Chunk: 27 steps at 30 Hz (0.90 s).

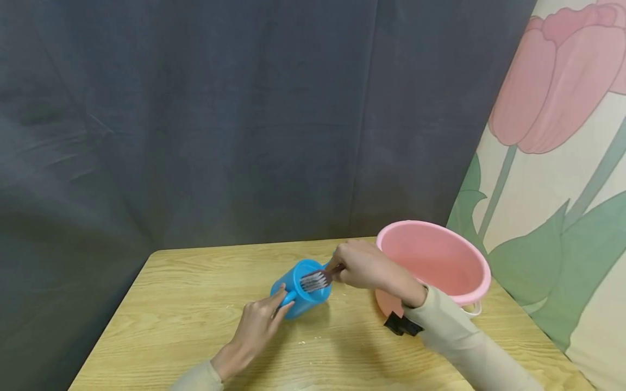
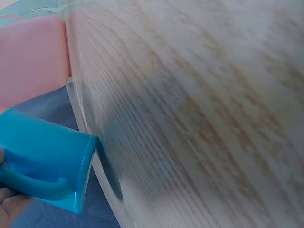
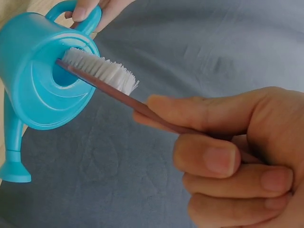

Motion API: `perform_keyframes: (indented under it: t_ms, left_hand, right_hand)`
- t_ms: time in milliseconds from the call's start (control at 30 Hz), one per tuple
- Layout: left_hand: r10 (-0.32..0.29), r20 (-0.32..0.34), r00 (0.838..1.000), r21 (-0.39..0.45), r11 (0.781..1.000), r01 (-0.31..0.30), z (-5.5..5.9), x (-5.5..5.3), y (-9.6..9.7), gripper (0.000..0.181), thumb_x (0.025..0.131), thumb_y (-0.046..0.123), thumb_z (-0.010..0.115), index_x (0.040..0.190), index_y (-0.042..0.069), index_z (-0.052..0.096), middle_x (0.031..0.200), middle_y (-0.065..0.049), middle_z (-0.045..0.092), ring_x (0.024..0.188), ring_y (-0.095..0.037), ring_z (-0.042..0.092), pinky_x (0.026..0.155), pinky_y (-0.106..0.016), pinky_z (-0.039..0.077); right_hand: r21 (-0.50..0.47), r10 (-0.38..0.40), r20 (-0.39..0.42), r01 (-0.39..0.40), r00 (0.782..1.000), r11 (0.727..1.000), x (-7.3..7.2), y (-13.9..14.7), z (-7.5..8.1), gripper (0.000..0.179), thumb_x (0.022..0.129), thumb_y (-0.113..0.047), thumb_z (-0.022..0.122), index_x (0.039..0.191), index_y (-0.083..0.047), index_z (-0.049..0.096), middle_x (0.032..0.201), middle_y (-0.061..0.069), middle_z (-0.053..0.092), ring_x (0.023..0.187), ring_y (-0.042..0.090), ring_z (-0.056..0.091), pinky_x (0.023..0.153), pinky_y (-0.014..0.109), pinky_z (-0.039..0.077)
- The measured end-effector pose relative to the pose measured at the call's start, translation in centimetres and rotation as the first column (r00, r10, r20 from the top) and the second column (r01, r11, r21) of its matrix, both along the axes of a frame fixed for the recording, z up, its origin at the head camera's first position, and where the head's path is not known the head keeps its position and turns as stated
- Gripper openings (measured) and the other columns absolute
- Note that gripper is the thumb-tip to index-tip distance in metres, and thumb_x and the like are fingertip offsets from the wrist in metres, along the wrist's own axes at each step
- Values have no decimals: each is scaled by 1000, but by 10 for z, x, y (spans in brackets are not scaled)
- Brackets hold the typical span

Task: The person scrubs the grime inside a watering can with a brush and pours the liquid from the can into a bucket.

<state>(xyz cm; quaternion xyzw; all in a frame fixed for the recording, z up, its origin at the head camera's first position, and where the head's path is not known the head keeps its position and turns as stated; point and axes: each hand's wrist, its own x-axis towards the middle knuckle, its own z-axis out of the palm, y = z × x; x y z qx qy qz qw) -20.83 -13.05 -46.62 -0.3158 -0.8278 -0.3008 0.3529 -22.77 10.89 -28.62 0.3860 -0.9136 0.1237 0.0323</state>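
Note:
A light-blue watering can (image 1: 305, 308) is tilted over the wooden table, its round opening turned toward the right hand. My left hand (image 1: 256, 328) grips its looped handle, the fingers partly showing at the edge of the left wrist view. My right hand (image 1: 362, 263) pinches the reddish-brown handle of a scrub brush (image 3: 104, 90) between thumb and curled fingers. White bristles (image 3: 107, 73) face up there, and the brush's far end reaches into the can's opening. The spout (image 3: 13, 137) with its flared end points down at the left of the right wrist view.
Just right of the can, a pink plastic basin (image 1: 481, 277) stands behind the right forearm. Small wet drops (image 1: 313, 341) dot the wooden table (image 1: 195, 304). A dark cloth (image 1: 244, 136) hangs behind, and a tulip-patterned wall (image 1: 538, 217) borders the right side.

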Motion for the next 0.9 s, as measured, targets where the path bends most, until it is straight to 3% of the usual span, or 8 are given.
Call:
perform_keyframes:
  t_ms: [67,200,300,367,467,600,767,900]
  left_hand:
    - [-3,-25,1000,-16,1000,3,1,1,0,30,81,5,79,109,-3,71,104,-26,69,85,-29,72,63,-34,59]
    - [-8,-61,998,-43,999,5,2,2,1,28,83,6,78,108,-4,70,102,-26,69,82,-30,72,60,-33,58]
    - [-13,-61,998,-38,999,11,3,1,1,29,84,5,77,110,-6,69,101,-27,70,79,-29,72,58,-30,58]
    - [-12,-63,998,-32,999,10,3,0,1,30,84,4,77,110,-8,69,100,-27,70,76,-28,73,56,-28,57]
    - [-10,-46,999,-7,1000,10,3,-1,-1,30,83,0,76,110,-10,68,91,-23,72,59,-13,68,48,-17,51]
    - [3,-6,1000,36,999,-3,1,0,-3,29,82,-3,76,110,-10,69,85,-19,73,50,2,47,43,-8,37]
    - [16,-18,1000,23,1000,-16,0,1,-2,29,83,-1,77,110,-7,69,97,-24,71,59,-9,65,49,-13,48]
    - [10,-32,999,5,1000,-10,3,1,0,22,85,0,76,106,-4,69,102,-27,70,68,-21,72,53,-19,54]
  right_hand:
    - [-4,-3,4,3,1000,1000,2,1,2,19,79,1,73,87,-14,82,81,-7,72,61,3,46,50,20,36]
    - [-6,-19,-67,19,998,1000,10,0,-2,26,76,4,66,83,-15,81,76,-8,70,58,5,44,48,21,33]
    - [-8,-46,-129,46,991,999,17,-4,-9,30,74,6,60,77,-17,79,66,-12,61,54,6,39,46,22,28]
    - [-22,-57,-127,55,990,998,19,-6,-12,32,74,7,58,77,-18,78,65,-12,59,52,6,36,45,22,26]
    - [-53,-69,-111,64,991,997,16,-6,-16,30,78,7,62,82,-18,79,69,-11,65,51,5,37,45,22,28]
    - [-93,-103,-86,95,991,991,12,-4,-24,21,84,0,70,93,-15,81,80,-7,73,51,4,42,43,21,32]
    - [-120,-84,-129,69,988,990,12,2,-24,31,81,8,66,93,-17,81,79,-8,73,47,4,32,41,19,23]
    - [-106,-74,-178,56,981,993,13,3,-20,43,77,15,61,88,-21,82,74,-12,70,49,5,26,41,19,18]
